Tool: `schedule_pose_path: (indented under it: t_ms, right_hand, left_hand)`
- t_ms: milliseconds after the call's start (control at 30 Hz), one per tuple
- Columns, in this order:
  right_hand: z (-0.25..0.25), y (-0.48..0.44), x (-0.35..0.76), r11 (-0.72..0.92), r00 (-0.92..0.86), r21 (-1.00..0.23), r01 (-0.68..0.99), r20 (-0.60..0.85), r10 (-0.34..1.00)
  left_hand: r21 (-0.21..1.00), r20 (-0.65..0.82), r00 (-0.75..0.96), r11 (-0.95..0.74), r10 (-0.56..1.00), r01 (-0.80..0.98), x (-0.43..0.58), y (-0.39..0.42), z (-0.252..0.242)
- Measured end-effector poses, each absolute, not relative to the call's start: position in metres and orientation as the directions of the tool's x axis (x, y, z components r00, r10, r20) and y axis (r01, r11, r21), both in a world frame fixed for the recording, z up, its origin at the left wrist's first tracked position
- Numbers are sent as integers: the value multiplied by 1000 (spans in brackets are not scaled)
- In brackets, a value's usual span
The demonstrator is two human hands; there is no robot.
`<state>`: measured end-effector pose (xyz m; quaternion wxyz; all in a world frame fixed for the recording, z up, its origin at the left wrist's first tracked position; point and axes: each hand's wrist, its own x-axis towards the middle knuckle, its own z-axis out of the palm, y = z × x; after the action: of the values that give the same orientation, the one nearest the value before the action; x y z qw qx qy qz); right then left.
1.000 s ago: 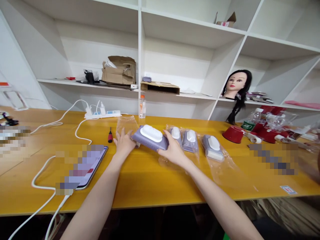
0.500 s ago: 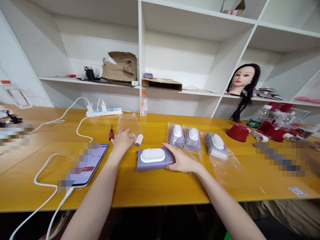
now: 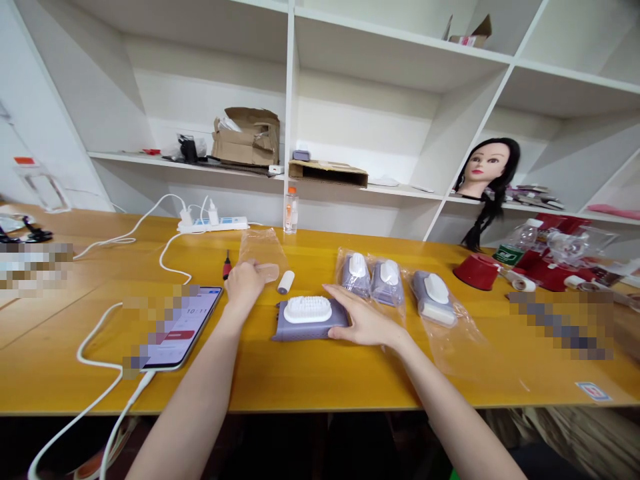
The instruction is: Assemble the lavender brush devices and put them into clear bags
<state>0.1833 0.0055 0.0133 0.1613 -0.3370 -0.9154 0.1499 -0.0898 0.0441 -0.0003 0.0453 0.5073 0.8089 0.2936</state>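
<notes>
Resting on the wooden table (image 3: 320, 383) in the head view is a purple-grey brush device (image 3: 300, 331) with a white bristle pad on top, the landmark for all else here. The right hand (image 3: 367, 321) grasps its right end, thumb on the near side and fingers behind. Beyond the device to the left, the left hand (image 3: 245, 283) has curled fingers beside a clear plastic bag (image 3: 263, 245); whether they pinch the film I cannot tell. A white cylinder (image 3: 286, 281) with a grey end lies just behind the device, near its left end. A red-and-black screwdriver (image 3: 227, 268) lies farther left, by the left hand. Left of the device, a plugged-in smartphone (image 3: 193, 327) shows "10:11" above a red button, its screen partly pixelated. Behind the device to the right stand three bagged brush devices (image 3: 387, 283). Far to its right, a bottle's green label (image 3: 509, 255) carries white lettering too small to read, and a red-and-blue sticker (image 3: 593, 391) is likewise illegible.
</notes>
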Motion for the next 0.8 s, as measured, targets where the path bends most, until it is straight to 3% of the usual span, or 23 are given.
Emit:
schedule_pose_path:
  t_ms: [100,233,333,500,700,800]
  right_hand:
    - [24,8,175,721,-689,-461,518,275,671]
    - [35,31,141,618,-534,-556,556,330,778]
    - [35,59,105,546,-505,-442,711,219,835]
    - [22,97,55,456,-478,-409,790,56,877]
    - [10,113,36,364,-478,-475,801,-143,866]
    - [13,112,41,299,-478,-558,774,-207,854]
  left_hand:
    - [535,229,-478,301,848,790,-90,45,0]
    - [553,217,-482,300,849,777,-90,45,-2]
    - [561,212,-502,316,839,765,-88,46,-4]
    - [548,186,-520,351,834,759,-83,48,-8]
    - [515,157,-498,360,853,778,-77,44,-8]
    - [501,201,-426,281,882,819,-72,38,2]
